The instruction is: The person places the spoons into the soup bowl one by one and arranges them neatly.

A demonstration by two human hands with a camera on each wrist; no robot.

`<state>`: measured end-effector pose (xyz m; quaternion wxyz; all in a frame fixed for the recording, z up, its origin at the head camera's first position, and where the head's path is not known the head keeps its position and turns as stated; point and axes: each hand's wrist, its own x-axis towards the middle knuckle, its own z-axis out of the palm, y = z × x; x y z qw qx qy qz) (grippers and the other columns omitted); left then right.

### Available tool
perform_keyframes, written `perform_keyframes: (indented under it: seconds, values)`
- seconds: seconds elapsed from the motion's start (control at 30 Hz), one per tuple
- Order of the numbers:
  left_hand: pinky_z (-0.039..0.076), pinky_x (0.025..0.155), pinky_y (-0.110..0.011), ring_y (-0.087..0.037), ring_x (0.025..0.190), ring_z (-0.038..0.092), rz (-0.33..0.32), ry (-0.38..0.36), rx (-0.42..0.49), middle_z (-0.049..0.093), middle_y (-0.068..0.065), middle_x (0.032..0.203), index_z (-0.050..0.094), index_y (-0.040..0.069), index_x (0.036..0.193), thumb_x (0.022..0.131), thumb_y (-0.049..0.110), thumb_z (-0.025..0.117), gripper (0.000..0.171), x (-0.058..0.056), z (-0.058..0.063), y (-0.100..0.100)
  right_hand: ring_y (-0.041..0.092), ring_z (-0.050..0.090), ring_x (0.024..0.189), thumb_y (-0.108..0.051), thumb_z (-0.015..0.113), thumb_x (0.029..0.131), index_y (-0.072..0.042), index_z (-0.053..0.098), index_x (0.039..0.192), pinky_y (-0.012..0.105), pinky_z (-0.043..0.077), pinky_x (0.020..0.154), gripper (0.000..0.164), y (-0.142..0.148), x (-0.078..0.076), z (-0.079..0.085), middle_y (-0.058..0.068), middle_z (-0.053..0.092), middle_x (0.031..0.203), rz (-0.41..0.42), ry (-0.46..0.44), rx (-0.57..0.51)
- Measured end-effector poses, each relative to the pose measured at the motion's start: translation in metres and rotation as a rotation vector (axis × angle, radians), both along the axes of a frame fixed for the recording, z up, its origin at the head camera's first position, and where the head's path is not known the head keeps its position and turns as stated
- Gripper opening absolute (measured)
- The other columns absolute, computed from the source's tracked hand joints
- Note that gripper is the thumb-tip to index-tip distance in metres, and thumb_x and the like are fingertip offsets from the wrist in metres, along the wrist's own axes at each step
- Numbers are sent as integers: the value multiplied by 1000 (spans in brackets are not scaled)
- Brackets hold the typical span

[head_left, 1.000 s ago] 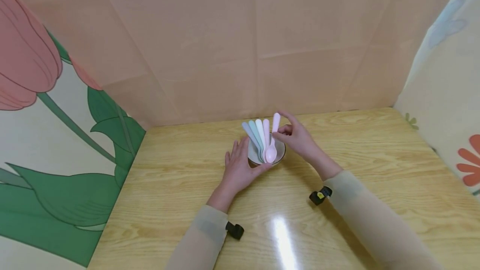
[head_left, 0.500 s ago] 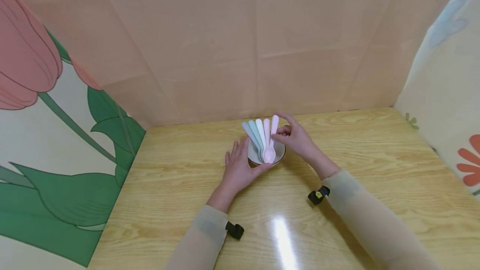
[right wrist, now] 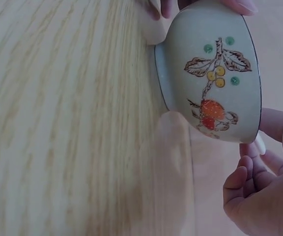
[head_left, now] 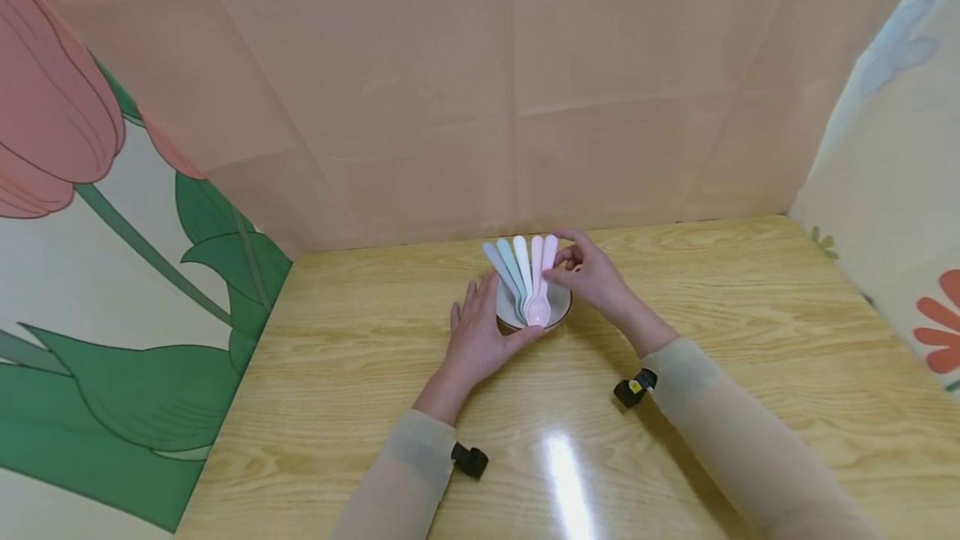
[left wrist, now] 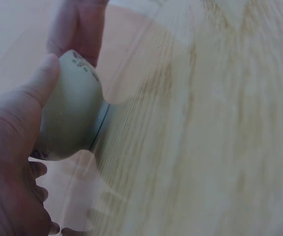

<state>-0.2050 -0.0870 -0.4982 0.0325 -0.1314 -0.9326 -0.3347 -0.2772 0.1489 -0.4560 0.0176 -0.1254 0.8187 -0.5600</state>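
Observation:
A small white bowl (head_left: 559,298) with a dark rim stands on the wooden table, leaf and fruit pictures showing on its side in the right wrist view. My left hand (head_left: 480,340) holds it, thumb at the near side and fingers round the left. Several spoons lean in the bowl, handles fanned upward: a lavender spoon (head_left: 495,257), a mint-green spoon (head_left: 507,257), a white spoon (head_left: 521,252) and a pink spoon (head_left: 536,250). At the fan's right end, my right hand (head_left: 596,280) pinches another pink spoon (head_left: 550,255) by its handle. Its tip overlaps the other spoon bowls.
Behind the bowl, a plain pinkish sheet (head_left: 510,107) rises from the back edge of the wooden table (head_left: 360,357). Flower-printed sheets flank the table on both sides. A bright light reflection (head_left: 567,482) lies on the near tabletop.
My right hand has moved the pink spoon slightly left and down, closer to the other spoons. The neighbouring pink handle has shifted slightly right. My left hand keeps its place on the bowl.

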Motion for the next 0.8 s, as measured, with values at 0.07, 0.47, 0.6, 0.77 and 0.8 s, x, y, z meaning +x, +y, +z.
perform_keyframes:
  seconds: [0.07,0.47,0.6,0.77,0.8]
  values:
    - [11,126,-77,-46,167,11,0,4,4,23,-13,182,15,15,178,94,76,73,120,0,0,0,28,52,102,-3,81,100,-2,42,166,22,43,74,77,0,0,0,26,67,119,-6,-9,1]
    - [10,127,-76,-45,168,10,2,-16,-2,22,-11,183,13,16,179,94,79,71,121,0,1,0,27,57,103,-9,80,103,-6,38,170,24,47,75,78,2,-4,-5,19,69,118,-7,-23,89]
    - [9,127,-76,-45,168,10,3,-21,-1,20,-12,183,12,16,179,94,79,71,121,0,0,0,28,57,105,-11,79,104,-7,36,171,24,48,76,80,2,-5,-5,19,68,121,10,-27,97]
    - [9,128,-75,-44,168,9,6,-27,-8,19,-12,183,9,20,179,93,81,69,122,-1,1,0,28,57,107,-11,78,105,-6,36,171,23,47,75,78,3,-5,-5,20,68,124,18,-14,103]
    - [9,128,-75,-44,168,8,6,-29,-8,19,-13,183,9,20,179,93,81,69,122,0,1,0,28,57,107,-11,78,105,-6,36,171,23,47,75,78,3,-5,-5,20,68,124,20,-7,107]
